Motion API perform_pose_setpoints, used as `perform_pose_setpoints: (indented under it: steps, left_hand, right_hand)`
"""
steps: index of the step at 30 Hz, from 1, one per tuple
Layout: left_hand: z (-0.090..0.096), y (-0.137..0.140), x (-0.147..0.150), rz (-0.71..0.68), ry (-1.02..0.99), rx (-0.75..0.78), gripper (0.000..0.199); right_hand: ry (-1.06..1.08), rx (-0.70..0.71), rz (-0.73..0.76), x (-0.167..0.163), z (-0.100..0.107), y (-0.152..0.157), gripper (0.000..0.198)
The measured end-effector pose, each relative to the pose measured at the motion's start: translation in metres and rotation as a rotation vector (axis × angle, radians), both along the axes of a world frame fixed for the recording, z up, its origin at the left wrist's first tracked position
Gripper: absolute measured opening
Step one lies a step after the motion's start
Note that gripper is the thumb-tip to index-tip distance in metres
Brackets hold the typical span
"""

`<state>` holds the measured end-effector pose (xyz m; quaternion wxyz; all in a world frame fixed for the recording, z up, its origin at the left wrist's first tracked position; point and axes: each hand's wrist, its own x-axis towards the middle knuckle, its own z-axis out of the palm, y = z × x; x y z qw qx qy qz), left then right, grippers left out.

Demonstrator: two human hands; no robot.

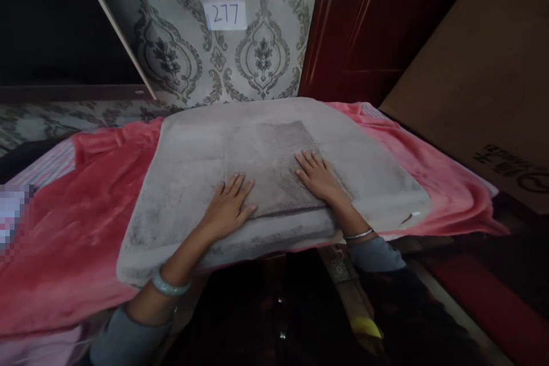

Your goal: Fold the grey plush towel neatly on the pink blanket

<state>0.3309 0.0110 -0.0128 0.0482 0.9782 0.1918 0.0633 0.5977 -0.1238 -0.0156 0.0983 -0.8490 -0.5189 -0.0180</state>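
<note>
– what's biggest?
– the patterned wall [265, 46] behind. in front of it spreads a pink-red blanket [107, 194], showing on both sides of a wide pale grey cloth [184, 151].
– and on that cloth?
– a smaller, darker grey square [278, 157] near its middle; i can't tell whether it's separate or a fold.
– the hands?
– both palm down. the left hand [227, 209] rests at the square's left side, fingers a little apart, thumb out. the right hand [318, 177] lies on its right part, fingers spread.
– anything smaller?
– a white paper slip [225, 14] on the wall reads 277. a pale green bangle [169, 286] is worn on the left, a thin silver bracelet [359, 235] on the right.
</note>
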Motion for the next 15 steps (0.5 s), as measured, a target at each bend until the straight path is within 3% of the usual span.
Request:
perform_pose_setpoints:
  steps: [9, 12, 15]
  left_hand:
    - [-0.007, -0.001, -0.043, 0.059, -0.154, -0.151, 0.057]
    - [-0.004, 0.004, -0.037, 0.093, -0.313, -0.227, 0.053]
    - [0.005, -0.004, -0.013, 0.131, -0.412, -0.184, 0.052]
  right_hand:
    - [0.059, 0.043, 0.024, 0.010, -0.005, -0.004, 0.058]
    - [0.112, 0.056, 0.033, 0.008, 0.001, 0.000, 0.057]
    - [0.126, 0.091, 0.075, -0.011, 0.010, 0.010, 0.055]
